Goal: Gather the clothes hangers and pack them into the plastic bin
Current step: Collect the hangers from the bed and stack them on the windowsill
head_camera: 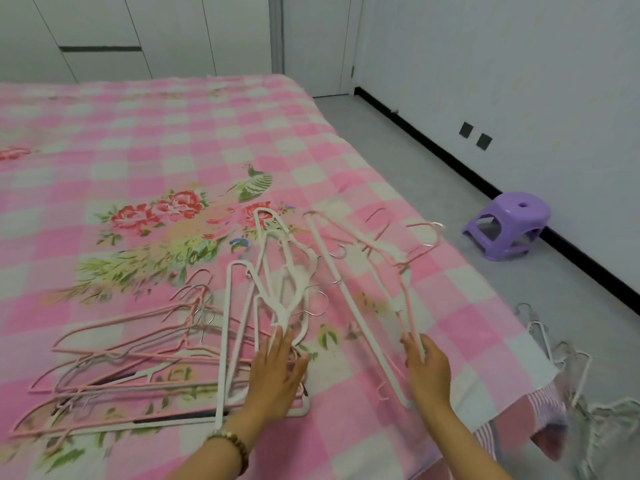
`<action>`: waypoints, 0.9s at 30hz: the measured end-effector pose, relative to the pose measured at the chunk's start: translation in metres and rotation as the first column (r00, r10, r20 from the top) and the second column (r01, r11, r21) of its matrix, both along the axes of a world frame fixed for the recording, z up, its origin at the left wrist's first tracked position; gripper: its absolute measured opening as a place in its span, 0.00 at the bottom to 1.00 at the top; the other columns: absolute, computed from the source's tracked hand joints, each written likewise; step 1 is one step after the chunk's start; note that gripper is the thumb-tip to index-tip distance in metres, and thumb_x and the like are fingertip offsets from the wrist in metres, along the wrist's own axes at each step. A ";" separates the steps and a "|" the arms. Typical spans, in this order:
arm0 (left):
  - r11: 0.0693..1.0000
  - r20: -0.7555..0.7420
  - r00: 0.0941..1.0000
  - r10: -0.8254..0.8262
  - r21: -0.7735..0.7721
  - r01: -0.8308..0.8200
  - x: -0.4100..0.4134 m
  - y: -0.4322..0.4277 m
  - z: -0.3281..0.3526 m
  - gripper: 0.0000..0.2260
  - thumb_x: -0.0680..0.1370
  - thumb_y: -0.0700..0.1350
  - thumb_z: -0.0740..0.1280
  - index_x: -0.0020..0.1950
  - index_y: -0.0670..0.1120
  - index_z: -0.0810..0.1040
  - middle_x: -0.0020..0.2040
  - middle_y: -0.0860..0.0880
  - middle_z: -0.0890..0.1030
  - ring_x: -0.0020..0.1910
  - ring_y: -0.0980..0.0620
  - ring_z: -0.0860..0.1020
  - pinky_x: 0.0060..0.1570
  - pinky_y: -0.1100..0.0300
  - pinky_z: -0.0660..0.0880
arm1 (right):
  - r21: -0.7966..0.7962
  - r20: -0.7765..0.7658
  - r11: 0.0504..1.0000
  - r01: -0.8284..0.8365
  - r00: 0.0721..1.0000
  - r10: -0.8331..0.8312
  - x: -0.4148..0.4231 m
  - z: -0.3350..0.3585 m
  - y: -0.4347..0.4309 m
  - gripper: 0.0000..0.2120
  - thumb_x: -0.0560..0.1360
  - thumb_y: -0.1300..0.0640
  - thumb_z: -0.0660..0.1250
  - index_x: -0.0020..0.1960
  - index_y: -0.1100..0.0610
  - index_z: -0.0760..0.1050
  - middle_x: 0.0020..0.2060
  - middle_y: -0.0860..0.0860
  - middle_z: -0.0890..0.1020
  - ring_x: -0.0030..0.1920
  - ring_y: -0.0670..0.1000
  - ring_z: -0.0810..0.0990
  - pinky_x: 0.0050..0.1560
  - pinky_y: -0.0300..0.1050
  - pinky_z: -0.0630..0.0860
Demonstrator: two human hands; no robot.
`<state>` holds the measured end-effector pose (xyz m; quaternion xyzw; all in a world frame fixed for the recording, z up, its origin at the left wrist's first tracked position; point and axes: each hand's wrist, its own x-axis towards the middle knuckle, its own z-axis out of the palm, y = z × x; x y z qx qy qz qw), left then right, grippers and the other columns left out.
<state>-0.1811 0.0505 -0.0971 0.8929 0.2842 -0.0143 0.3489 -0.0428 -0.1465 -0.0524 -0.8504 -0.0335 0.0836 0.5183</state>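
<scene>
Several pink and white clothes hangers lie on a bed. A pink pile (114,355) sits at the near left, a white bundle (273,292) in the middle, and a pink-and-white group (367,271) to the right. My left hand (277,372) lies flat on the lower end of the white bundle, fingers spread. My right hand (427,368) pinches the lower ends of a white and a pink hanger from the right group. No plastic bin is in view.
The bed (173,140) has a pink checked floral cover; its corner is at the near right. More white hangers (568,368) lie on the grey floor beside that corner. A purple plastic stool (505,226) stands by the right wall.
</scene>
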 end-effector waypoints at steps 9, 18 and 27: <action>0.987 0.032 0.999 -0.040 -0.155 0.044 -0.024 0.019 0.020 0.40 0.70 0.74 0.38 0.76 0.53 0.53 0.72 0.59 0.60 0.75 0.53 0.56 0.74 0.56 0.50 | 0.043 0.100 0.986 0.159 0.982 -0.163 -0.018 0.036 0.007 0.11 0.79 0.54 0.60 0.44 0.60 0.75 0.33 0.52 0.76 0.36 0.55 0.73 0.31 0.41 0.68; 0.966 0.135 0.990 -0.030 -0.251 0.063 0.011 -0.002 0.048 0.31 0.78 0.63 0.51 0.75 0.47 0.57 0.75 0.50 0.62 0.74 0.49 0.61 0.73 0.51 0.57 | 0.111 0.001 0.974 0.199 0.980 -0.201 -0.033 0.039 -0.009 0.12 0.79 0.54 0.60 0.46 0.61 0.78 0.28 0.52 0.70 0.29 0.51 0.68 0.31 0.42 0.66; 0.984 0.029 0.995 -0.100 -0.144 0.103 0.073 -0.028 0.052 0.30 0.79 0.57 0.56 0.77 0.47 0.51 0.74 0.45 0.62 0.74 0.44 0.58 0.71 0.49 0.57 | 0.214 -0.109 0.955 0.204 0.977 -0.184 -0.030 0.042 -0.053 0.12 0.79 0.54 0.60 0.43 0.57 0.77 0.24 0.51 0.63 0.19 0.43 0.59 0.20 0.35 0.59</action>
